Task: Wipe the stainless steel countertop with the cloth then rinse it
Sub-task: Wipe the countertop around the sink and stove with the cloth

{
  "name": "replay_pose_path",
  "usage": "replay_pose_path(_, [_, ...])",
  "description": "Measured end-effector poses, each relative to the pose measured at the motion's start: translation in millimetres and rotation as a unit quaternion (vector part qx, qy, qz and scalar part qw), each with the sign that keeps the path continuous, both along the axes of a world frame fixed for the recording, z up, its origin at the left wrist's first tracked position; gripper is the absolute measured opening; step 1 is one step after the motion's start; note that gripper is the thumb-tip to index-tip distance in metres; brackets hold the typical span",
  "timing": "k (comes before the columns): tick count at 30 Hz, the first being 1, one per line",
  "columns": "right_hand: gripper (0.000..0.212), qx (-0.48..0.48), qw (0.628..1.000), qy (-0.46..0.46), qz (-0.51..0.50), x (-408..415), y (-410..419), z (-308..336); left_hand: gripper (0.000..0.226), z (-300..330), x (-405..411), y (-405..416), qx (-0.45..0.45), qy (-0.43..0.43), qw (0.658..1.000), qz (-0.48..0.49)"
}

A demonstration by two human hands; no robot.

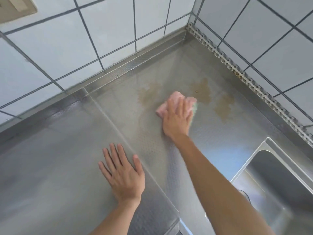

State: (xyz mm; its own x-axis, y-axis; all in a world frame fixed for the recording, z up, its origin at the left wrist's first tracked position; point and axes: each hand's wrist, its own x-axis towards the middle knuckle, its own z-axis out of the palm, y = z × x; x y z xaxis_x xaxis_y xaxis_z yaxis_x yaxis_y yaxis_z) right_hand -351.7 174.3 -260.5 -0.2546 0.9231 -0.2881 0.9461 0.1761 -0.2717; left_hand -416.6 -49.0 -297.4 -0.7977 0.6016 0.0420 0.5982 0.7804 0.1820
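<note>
pink cloth (176, 103) pressed under right hand (177, 119), fingers flat | left hand (123, 175) flat on countertop (50, 158)

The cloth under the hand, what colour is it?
The cloth is pink, with a green edge peeking out on its right side. It shows in the head view.

No readable text, label, brand, number or sign is shown on any surface around the hands.
</note>
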Motion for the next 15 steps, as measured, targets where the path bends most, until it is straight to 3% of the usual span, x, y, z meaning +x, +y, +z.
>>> replay_pose_path(4, [0.057,0.033,0.977,0.026,0.210,-68,-56,-7,0.065,-3,0,-1,0.005,0.001,1.000,-0.002])
replay_pose_path(8, [0.053,0.060,0.946,0.050,0.316,-2,-82,-9,0.067,-5,-2,-2,0.002,-0.001,1.000,-0.010])
replay_pose_path(12, [0.058,0.052,0.978,0.000,0.204,89,-61,2,0.068,-2,-1,-2,0.010,-0.011,1.000,-0.012])
replay_pose_path(15, [0.057,0.043,0.998,-0.007,0.054,79,-30,3,0.068,-1,0,-1,0.005,-0.017,1.000,-0.012])
